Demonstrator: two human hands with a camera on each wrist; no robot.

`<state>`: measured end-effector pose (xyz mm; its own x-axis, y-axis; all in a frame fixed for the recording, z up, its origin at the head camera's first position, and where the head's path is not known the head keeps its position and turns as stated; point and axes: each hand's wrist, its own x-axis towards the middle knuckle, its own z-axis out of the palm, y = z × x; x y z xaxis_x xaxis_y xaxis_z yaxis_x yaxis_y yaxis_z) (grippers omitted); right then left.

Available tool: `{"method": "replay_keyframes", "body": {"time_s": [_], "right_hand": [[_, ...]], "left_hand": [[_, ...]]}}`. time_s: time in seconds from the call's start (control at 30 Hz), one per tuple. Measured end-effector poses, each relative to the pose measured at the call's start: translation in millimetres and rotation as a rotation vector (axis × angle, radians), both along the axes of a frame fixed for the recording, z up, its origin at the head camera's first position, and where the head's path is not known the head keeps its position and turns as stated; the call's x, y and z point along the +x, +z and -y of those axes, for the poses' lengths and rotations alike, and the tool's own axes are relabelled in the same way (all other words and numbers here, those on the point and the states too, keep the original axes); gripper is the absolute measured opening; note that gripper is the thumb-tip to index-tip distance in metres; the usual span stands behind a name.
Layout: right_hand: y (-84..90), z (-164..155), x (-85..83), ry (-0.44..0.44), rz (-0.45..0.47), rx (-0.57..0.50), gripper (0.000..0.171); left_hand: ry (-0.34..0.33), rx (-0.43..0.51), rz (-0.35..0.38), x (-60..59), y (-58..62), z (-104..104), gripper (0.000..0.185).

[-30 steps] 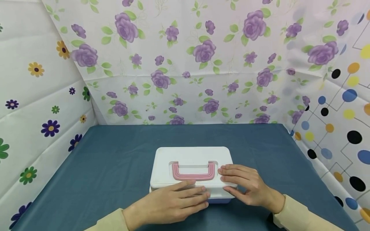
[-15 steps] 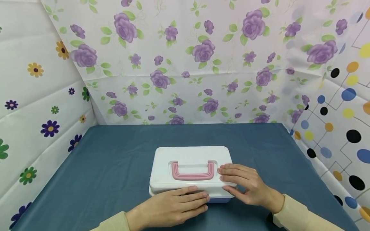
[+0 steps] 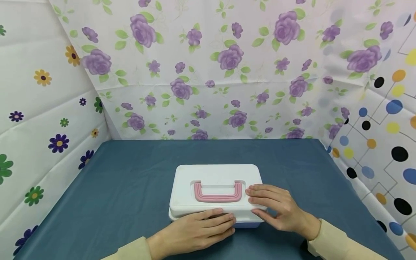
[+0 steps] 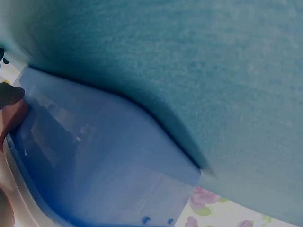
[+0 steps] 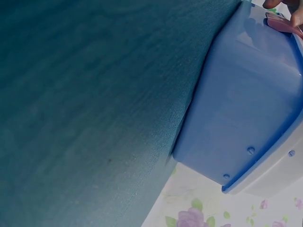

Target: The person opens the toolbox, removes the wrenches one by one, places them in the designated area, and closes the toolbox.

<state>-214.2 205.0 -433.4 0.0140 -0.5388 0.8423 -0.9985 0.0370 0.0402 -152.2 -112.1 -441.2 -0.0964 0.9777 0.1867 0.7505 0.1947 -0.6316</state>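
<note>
A storage box has a white lid (image 3: 216, 173), a pink carry handle (image 3: 217, 198) lying flat in it, and a blue base (image 5: 241, 94). On the front of the box is a pink latch (image 5: 282, 24). My left hand (image 3: 196, 233) reaches across the box's front, fingers extended along the lid's front edge; its fingertips (image 5: 297, 18) are right at the latch. My right hand (image 3: 281, 209) rests on the lid's right front corner, fingers laid on top and thumb against the front. The left palm side is hidden in the head view.
The box stands on a table with a dark blue-green cloth (image 3: 136, 180). Behind it hangs a sheet with purple roses (image 3: 230, 57). A daisy-patterned sheet (image 3: 29, 137) closes the left side and a dotted one (image 3: 380, 126) the right.
The left hand's upper finger has slid down from the lid's top edge to its front, and the hand has shifted slightly right. My right hand and the box stay in place.
</note>
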Motion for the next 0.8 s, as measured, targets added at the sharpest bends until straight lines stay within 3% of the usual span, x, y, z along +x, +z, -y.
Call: {"method": "replay_keyframes", "body": {"time_s": [0.23, 0.5, 0.8], "right_hand": [[-0.7, 0, -0.2, -0.003, 0.000, 0.000, 0.027], [-1.5, -1, 0.6, -0.005, 0.010, -0.001, 0.027], [0.1, 0, 0.9, -0.003, 0.009, -0.004, 0.027]], "left_hand": [[-0.017, 0.031, -0.062, -3.0, -4.7, -2, 0.042], [-0.010, 0.041, -0.048, -2.5, -7.2, -3, 0.043], [-0.016, 0.111, -0.122, -3.0, -12.4, -11, 0.040]]}}
